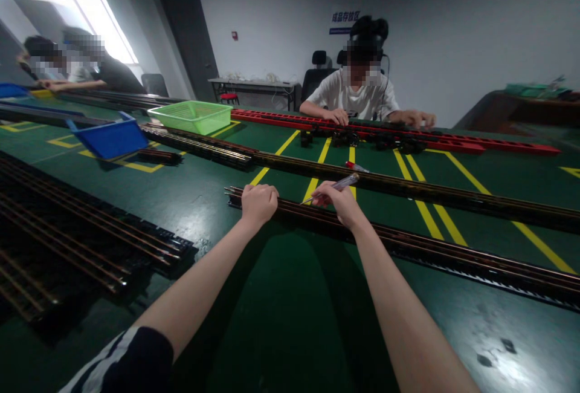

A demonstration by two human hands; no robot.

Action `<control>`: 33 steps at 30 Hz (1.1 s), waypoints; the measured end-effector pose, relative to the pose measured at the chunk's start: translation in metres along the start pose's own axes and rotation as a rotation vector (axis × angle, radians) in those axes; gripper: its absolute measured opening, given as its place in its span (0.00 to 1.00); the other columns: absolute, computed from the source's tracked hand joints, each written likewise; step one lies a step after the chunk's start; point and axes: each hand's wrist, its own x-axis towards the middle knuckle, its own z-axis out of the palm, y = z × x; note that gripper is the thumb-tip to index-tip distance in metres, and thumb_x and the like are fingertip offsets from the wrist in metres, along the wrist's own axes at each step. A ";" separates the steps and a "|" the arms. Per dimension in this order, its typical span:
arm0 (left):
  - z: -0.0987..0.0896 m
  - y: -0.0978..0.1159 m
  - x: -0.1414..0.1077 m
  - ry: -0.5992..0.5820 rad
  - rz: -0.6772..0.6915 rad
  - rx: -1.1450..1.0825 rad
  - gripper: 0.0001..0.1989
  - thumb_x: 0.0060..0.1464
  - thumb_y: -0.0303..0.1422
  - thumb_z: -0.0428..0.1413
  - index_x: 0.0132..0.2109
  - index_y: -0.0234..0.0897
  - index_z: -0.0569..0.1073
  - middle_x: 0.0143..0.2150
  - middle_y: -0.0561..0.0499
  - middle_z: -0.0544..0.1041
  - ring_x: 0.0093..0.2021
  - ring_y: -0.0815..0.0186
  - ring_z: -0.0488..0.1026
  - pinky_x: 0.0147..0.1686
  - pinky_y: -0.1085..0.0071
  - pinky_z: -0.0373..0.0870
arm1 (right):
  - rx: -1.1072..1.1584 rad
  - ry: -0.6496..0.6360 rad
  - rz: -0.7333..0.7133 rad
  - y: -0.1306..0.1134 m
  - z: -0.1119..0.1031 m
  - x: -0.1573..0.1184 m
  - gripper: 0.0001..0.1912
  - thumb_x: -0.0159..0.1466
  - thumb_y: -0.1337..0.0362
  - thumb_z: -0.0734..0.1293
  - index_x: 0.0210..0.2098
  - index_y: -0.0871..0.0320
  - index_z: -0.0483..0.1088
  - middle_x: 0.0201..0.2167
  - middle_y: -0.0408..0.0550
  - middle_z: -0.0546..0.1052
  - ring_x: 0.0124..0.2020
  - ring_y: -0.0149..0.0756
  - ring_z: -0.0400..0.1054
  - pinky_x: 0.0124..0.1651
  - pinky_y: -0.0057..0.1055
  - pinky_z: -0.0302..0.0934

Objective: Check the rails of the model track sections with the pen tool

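My left hand (259, 204) is closed over a long black rail (435, 243) near its left end, where thin copper-coloured rods stick out. In my right hand (341, 204) is a slim screwdriver (346, 182) with a clear handle, held slantwise like a pen. Its metal shaft points down and left to the rail between my hands; whether the tip touches cannot be made out. Just beyond lies a second long dark rail (408, 188). A small red-and-clear tool (357, 167) rests beside that rail.
More black rails (90, 211) cover the left of the green table (272, 320). Farther back are a blue tray (109, 138) and a light green basket (193, 116). Opposite sits a person (357, 94) with hands near red rails (453, 142) and dark parts. Other people work at far left.
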 end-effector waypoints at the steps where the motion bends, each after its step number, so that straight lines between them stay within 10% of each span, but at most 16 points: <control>1: 0.000 0.000 0.000 0.000 -0.002 0.001 0.17 0.54 0.30 0.42 0.27 0.39 0.74 0.30 0.49 0.79 0.33 0.62 0.73 0.38 0.63 0.59 | -0.002 0.001 -0.005 0.000 -0.001 0.000 0.08 0.49 0.65 0.63 0.16 0.60 0.70 0.14 0.43 0.72 0.18 0.27 0.63 0.21 0.24 0.51; 33: -0.001 0.003 0.000 -0.048 -0.021 0.018 0.18 0.54 0.29 0.41 0.29 0.38 0.75 0.33 0.50 0.78 0.35 0.62 0.73 0.37 0.65 0.59 | 0.063 0.057 -0.037 0.000 -0.003 -0.002 0.09 0.48 0.66 0.62 0.13 0.59 0.69 0.11 0.41 0.67 0.16 0.27 0.60 0.21 0.25 0.52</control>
